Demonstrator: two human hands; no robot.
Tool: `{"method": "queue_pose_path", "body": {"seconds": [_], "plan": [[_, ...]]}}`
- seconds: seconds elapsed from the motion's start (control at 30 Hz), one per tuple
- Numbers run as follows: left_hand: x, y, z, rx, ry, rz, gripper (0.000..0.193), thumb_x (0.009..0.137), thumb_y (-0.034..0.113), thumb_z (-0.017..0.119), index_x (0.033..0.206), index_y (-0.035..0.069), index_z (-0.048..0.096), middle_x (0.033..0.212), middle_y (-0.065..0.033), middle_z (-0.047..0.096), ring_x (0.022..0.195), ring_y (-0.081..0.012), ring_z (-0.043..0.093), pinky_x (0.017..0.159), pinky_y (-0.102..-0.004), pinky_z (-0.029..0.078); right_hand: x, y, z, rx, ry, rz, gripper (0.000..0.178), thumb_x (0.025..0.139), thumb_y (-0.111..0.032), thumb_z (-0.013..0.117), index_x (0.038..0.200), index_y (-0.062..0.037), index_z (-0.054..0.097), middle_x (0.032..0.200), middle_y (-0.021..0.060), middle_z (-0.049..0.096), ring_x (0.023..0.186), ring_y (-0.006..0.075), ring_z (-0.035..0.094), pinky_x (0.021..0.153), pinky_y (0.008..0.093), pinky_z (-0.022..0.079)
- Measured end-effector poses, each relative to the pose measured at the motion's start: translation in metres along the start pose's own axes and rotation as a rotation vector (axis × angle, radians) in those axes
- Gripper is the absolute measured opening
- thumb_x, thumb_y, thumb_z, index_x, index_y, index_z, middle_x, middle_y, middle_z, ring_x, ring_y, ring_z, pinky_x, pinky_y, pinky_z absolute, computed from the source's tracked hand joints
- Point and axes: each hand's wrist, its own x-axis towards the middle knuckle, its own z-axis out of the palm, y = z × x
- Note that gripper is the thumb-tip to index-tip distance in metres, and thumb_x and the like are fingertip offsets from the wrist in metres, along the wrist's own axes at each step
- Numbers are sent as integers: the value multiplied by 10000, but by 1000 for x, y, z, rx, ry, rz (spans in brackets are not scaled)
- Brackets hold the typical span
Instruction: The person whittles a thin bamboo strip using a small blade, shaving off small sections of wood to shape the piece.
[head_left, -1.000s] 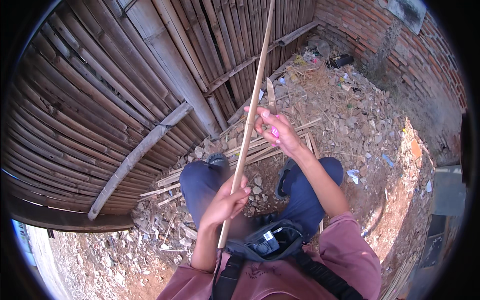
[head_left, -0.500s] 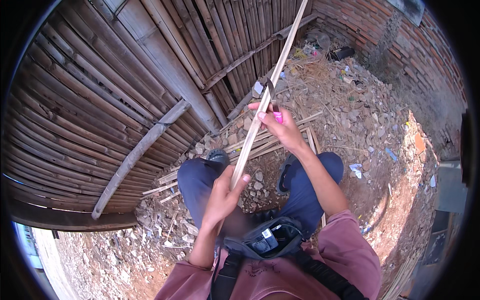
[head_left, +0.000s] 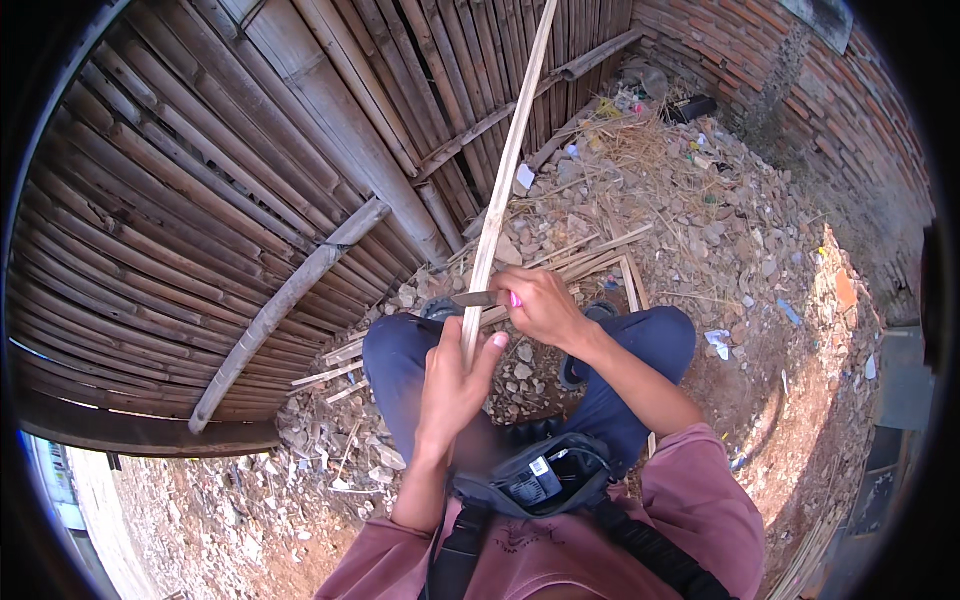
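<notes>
A long, pale bamboo strip (head_left: 507, 165) slants up and away from my lap, past the top of the picture. My left hand (head_left: 450, 388) grips its near end between thumb and fingers. My right hand (head_left: 548, 308) is closed on a knife with a pink handle (head_left: 515, 299); most of the handle is hidden in the fist. The knife's blade (head_left: 477, 299) lies across the strip, pointing left, a short way beyond my left thumb.
Split bamboo strips (head_left: 600, 258) lie on the rubble (head_left: 690, 230) beyond my knees. A bamboo slat wall (head_left: 150, 230) rises on the left, a brick wall (head_left: 830, 90) at the far right. An open dark bag (head_left: 545, 475) sits at my waist.
My right hand has drawn the knife back along the strip toward my left hand, its blade now turned leftward. The strip's far end has swung left.
</notes>
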Motion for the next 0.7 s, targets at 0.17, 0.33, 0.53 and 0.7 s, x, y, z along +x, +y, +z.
{"method": "queue_pose_path", "body": {"seconds": [0.17,0.33,0.53,0.7], "plan": [[3,-4,3,-23,43,12,323,1045,262,681,1195,-16,617,746,-184,710,685,-321,736,632,-420,533,0,-4,0,-105,7,-48,92,787,-21,647,860,-16,703,733,171,685,680,395,689,602,492,529],[-1,0,6,83,32,125,338,1059,232,656,1274,-15,573,709,-242,664,659,-432,699,595,-485,507,-3,-2,6,-63,-20,-14,109,746,-45,662,825,-30,735,707,186,681,643,395,679,571,477,520],[-4,2,6,174,28,105,251,1075,173,605,1146,-35,486,732,-324,635,746,-549,656,602,-577,465,5,-9,8,-59,-3,84,106,764,-88,660,771,-18,740,660,211,684,590,388,692,568,478,538],[-4,5,6,211,36,62,249,1078,158,589,1032,-39,444,718,-349,616,735,-565,646,580,-589,447,14,5,12,-90,112,117,175,763,-27,590,796,-4,760,614,204,663,531,333,669,535,433,514]]}}
